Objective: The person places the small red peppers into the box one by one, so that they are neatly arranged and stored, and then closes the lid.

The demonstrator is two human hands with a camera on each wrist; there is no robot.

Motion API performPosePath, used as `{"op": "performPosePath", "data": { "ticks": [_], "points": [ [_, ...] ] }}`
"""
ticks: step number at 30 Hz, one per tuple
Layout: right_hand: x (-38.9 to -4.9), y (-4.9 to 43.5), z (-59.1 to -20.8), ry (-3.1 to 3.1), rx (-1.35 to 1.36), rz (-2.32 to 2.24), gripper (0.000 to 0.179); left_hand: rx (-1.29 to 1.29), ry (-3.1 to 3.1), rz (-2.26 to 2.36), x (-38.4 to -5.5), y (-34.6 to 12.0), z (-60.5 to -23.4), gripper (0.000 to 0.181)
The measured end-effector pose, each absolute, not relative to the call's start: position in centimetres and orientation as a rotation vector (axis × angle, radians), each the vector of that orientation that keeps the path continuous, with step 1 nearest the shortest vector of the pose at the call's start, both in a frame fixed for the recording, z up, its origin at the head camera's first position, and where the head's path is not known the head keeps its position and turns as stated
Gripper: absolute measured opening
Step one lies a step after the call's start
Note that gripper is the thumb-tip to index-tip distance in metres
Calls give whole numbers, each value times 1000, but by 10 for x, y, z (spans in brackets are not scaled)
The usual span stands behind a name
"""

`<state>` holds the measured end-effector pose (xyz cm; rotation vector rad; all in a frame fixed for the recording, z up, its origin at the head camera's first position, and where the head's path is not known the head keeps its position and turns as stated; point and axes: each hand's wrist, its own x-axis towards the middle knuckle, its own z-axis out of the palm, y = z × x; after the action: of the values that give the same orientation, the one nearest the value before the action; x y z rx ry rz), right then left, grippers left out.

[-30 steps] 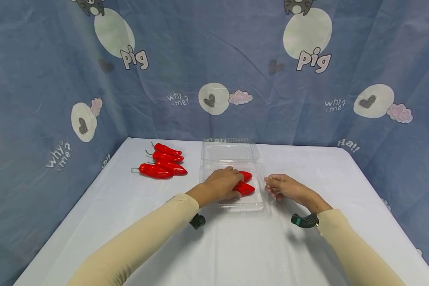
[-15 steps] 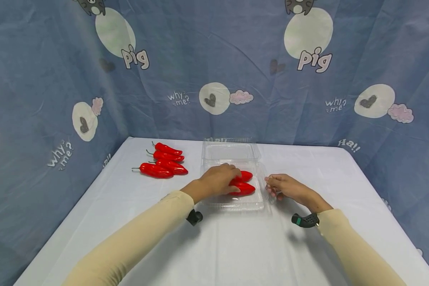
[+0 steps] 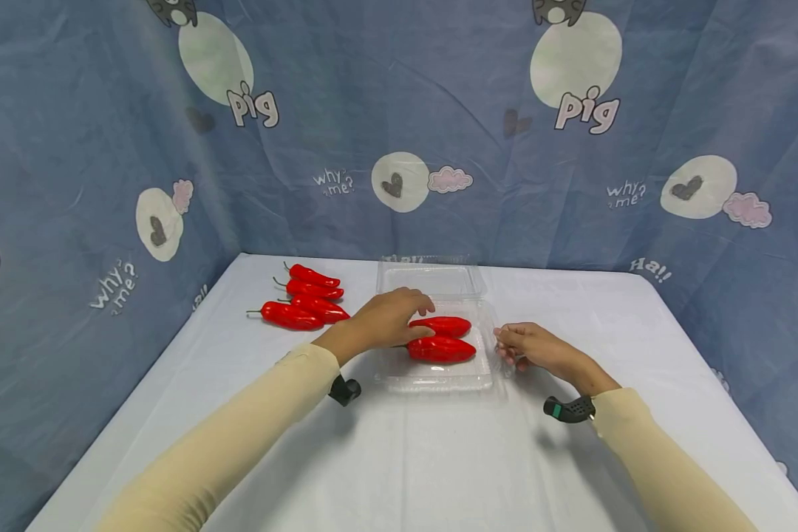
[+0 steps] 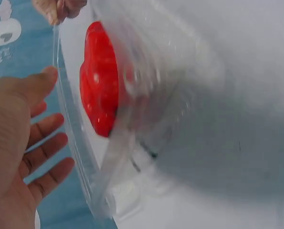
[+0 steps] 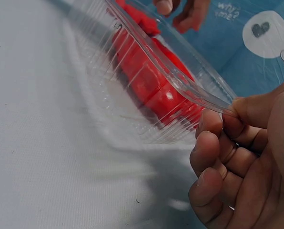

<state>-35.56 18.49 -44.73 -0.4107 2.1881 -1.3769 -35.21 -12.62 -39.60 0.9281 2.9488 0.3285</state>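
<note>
The right hand [image 3: 533,349] pinches a clear plastic container [image 3: 439,382] at its right edge; the left hand [image 3: 384,318] holds nothing, its fingers parted near the stem ends of two red peppers [image 3: 442,350]. Glossy, plump and tapering, these lie side by side inside the ribbed, thin-walled container, its lid [image 3: 428,281] open behind. Four more peppers [image 3: 291,316] lie left on white cloth [image 3: 452,458].

It seems a makeshift, curtained-off spot, though the wider room is hidden and its kind hard to tell: blue printed fabric [image 3: 399,103] hangs beyond the left hand [image 3: 387,319] and right hand [image 3: 537,350], wrapping round both sides; a white-covered table [image 3: 452,458] lies beneath.
</note>
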Motion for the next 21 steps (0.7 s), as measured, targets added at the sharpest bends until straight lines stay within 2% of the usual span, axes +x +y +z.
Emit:
{"op": "performPosePath", "data": {
  "ticks": [11, 21],
  "points": [
    [-355, 184, -446, 2193, -407, -1380, 35, 880, 3012, 469, -357, -165, -388, 42],
    [-356, 183, -447, 2191, -403, -1378, 35, 685, 3088, 470, -358, -216, -382, 43]
  ]
}}
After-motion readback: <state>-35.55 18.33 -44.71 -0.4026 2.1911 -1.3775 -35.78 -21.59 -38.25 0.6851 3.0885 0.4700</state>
